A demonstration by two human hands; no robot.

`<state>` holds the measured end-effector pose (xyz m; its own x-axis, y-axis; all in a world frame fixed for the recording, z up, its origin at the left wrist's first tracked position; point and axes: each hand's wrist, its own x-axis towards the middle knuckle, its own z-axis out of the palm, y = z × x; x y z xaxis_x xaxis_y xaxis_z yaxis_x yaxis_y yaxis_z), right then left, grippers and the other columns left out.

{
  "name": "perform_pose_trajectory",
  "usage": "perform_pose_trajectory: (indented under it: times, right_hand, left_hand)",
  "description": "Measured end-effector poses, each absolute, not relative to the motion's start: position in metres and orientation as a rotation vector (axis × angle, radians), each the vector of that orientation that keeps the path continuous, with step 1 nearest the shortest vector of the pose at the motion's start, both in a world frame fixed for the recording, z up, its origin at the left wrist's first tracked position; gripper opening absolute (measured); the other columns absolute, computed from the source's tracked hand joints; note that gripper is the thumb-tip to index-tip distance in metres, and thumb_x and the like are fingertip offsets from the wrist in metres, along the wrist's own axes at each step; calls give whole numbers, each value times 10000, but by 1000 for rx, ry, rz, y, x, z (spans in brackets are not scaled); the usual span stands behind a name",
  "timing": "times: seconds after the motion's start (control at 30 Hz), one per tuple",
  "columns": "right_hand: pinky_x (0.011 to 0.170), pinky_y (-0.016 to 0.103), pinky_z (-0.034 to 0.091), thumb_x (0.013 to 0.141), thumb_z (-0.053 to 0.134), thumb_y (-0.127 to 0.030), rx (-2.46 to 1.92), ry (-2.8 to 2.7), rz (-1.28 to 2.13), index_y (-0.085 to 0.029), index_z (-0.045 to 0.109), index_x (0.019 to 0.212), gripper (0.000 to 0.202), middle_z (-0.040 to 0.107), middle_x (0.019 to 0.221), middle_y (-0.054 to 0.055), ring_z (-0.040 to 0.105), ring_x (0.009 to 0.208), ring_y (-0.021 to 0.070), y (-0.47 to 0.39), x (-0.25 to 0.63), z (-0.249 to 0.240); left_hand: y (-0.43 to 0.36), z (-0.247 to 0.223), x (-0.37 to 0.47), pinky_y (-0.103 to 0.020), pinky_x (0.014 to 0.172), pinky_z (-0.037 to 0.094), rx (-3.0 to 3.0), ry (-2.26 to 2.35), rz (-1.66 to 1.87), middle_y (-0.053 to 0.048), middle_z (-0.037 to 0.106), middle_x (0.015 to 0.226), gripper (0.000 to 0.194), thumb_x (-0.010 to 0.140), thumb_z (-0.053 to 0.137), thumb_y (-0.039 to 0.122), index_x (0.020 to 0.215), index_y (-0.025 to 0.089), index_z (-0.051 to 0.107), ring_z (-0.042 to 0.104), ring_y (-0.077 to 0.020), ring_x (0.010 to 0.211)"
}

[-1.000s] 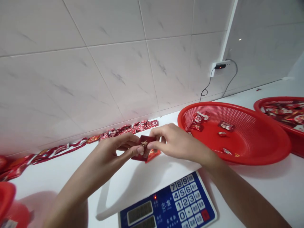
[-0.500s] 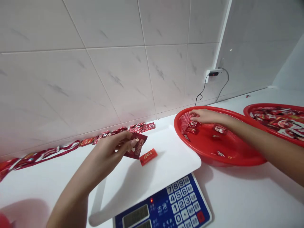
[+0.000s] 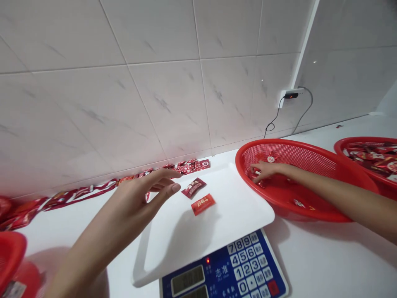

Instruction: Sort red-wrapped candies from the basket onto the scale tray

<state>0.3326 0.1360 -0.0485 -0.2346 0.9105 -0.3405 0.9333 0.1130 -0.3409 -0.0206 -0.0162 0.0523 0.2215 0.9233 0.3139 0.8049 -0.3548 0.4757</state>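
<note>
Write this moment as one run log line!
left hand: open, near dark red packet | right hand: inside red basket, grip unclear | white tray: bears that packet, orange-red packet | scale: red light lit

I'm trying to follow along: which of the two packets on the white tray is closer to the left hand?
The dark maroon packet, just off the left hand's fingertips; the bright orange-red packet lies farther away, nearer the keypad.
</note>
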Motion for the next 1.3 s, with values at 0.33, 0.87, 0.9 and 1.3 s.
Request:
perform_pose_trajectory:
  times: [0.33, 0.87, 0.9, 1.3]
  right_hand:
    - [536, 274, 476, 813, 781, -342, 2167, 2553, -1147, -236, 491, 842, 310, 611, 652, -25, 595, 564, 143, 98, 306, 29]
    - [652, 257, 461, 948, 657, -290, 1534, 3024, -1995, -197, 645, 850, 136, 662, 871, 18, 610, 805, 145, 30, 219, 23]
    - [643, 254, 451, 941, 658, -264, 1543, 2980, -1925, -194, 645, 823, 137, 650, 823, 9, 598, 780, 141, 31, 225, 26]
    - [889, 284, 486, 872, 765, -258, 1265, 3085, -2154, -213, 821, 986, 134, 788, 901, 19, 709, 962, 171, 25, 220, 18]
  left_hand:
    - [-23, 53, -11, -244, 570, 544, 2265, 1564, 910, -26, 819, 917, 310, 911, 600, 546, 1004, 307, 775, 757, -228, 811]
    - [-17, 45, 2, -269, 629, 525, 2167, 1442, 954, -19, 722, 754, 276, 972, 554, 424, 823, 226, 679, 708, -197, 731]
    - [-16, 46, 1, -266, 609, 511, 2189, 1448, 943, -15, 711, 732, 285, 973, 550, 424, 813, 227, 676, 693, -190, 703]
    - [-11, 41, 5, -221, 650, 540, 2190, 1383, 895, -8, 736, 825, 271, 948, 626, 475, 870, 233, 718, 684, -166, 785]
